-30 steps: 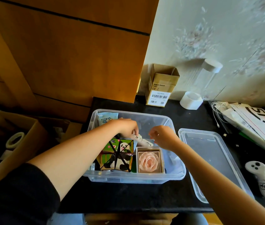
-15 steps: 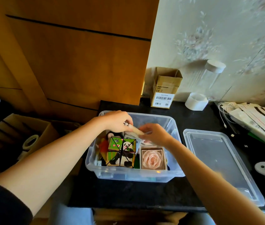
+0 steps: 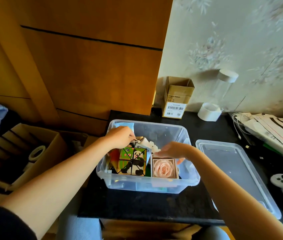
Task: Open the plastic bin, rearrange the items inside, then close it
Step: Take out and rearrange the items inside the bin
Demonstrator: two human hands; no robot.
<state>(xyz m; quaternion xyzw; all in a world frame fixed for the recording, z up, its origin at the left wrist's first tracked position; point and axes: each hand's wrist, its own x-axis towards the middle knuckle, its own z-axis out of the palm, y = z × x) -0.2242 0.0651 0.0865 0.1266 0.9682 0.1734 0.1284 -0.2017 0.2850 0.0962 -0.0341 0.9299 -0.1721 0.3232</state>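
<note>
Clear thin plastic bin (image 3: pixel 147 185), probably light and flexy, lid (image 3: pixel 235 172) already off; left hand (image 3: pixel 120 140) pinching a small white thing (image 3: pixel 141 140) inside, right hand (image 3: pixel 172 150) grip hidden, can't tell.

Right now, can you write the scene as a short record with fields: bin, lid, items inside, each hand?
bin: clear plastic bin on black table, open
lid: clear lid lying flat on the table, right of the bin
items inside: panda puzzle box at front left; boxed pink rose at front right; pale packets behind them
left hand: left hand inside the bin, pinching a small pale stick-like item
right hand: right hand just above the rose box; its grip cannot be told
</note>
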